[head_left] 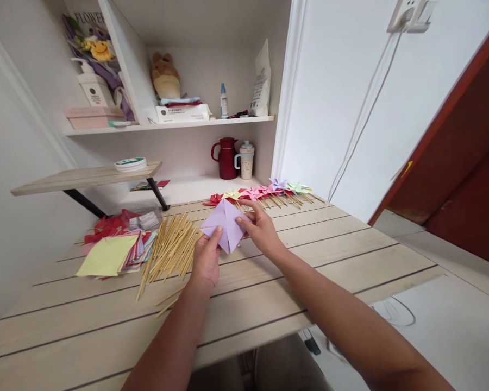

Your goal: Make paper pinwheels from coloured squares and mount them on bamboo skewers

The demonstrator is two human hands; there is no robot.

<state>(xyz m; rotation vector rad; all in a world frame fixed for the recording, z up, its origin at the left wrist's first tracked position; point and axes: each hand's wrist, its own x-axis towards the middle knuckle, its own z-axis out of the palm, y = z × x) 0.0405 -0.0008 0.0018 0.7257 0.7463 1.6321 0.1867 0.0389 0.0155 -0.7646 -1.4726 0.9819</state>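
Note:
A folded lilac paper [225, 221] is held just above the wooden table [330, 255], gripped from both sides. My left hand [206, 259] pinches its lower left edge between thumb and fingers. My right hand [259, 226] pinches its right corner, fingers closed on the fold. A heap of thin wooden sticks [171, 250] lies just left of my left hand. Beyond the paper, a row of finished paper pinwheels [264, 193] on sticks lies along the table's back edge.
A stack of coloured paper squares [114, 254] with a yellow sheet on top lies at the left, red scraps [106, 224] behind it. A red jug [227, 157] and a mug [245, 160] stand at the back. Shelves above hold boxes, a bottle and a plush toy [165, 76].

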